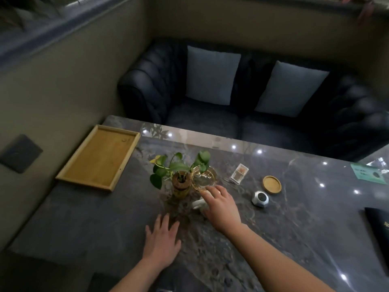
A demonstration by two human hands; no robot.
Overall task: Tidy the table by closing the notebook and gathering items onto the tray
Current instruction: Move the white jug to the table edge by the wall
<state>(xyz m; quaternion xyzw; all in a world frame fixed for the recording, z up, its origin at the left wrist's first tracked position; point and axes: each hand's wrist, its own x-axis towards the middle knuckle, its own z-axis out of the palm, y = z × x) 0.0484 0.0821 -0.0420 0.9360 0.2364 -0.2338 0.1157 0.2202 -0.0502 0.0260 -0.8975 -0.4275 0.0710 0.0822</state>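
An empty wooden tray [99, 158] lies at the table's far left. A plant in an amber glass vase [180, 183] stands mid-table, with a glass ashtray [203, 178] touching its right side. My right hand [221, 204] hovers over a small white cup [197, 204], fingers spread, fingertips near the ashtray's rim. My left hand [162, 239] rests flat on the table, fingers apart, just in front of the vase. A closed dark notebook [379, 230] lies at the right edge.
A clear toothpick box [239, 173], a round wooden coaster [272, 184] and a small white faceted gadget [260, 199] sit right of the ashtray. A green card [368, 172] lies far right. A dark sofa [210, 121] with two pale cushions stands behind the table.
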